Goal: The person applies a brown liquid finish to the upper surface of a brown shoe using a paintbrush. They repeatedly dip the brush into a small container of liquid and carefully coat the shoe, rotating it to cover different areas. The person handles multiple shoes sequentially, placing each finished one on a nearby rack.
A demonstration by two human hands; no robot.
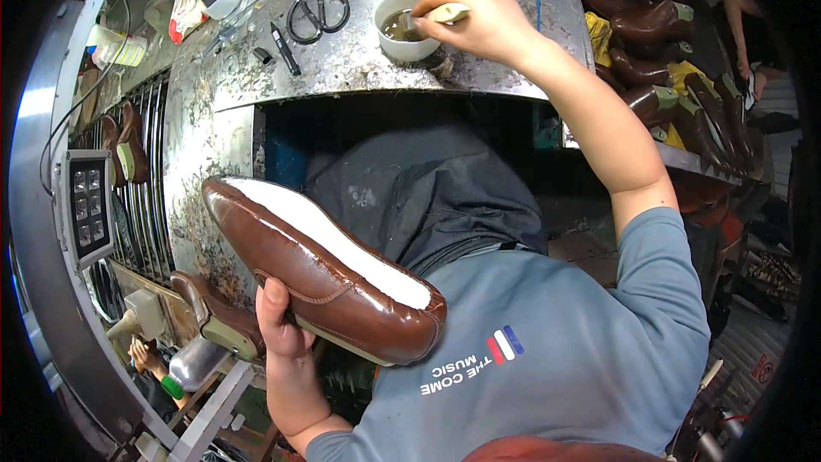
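My left hand [282, 323] grips a brown leather shoe [321, 278] by its side, the thumb showing and the other fingers hidden behind it. The shoe is tilted in front of my chest, toe to the upper left, with its white underside [329, 244] facing up. At the far side, my right hand [483, 24] is closed round a brush [448, 13] with a pale handle. The brush end dips into a whitish cup [409, 50] holding a yellowish-brown liquid.
Scissors [317, 15] and a black marker [285, 49] lie on the stained metal bench [342, 68]. Many brown shoes [641, 26] are stacked at the right. Another brown shoe [214, 316] sits at the left, near a lamp panel [89, 207]. Other people's hands [147, 358] show at the edges.
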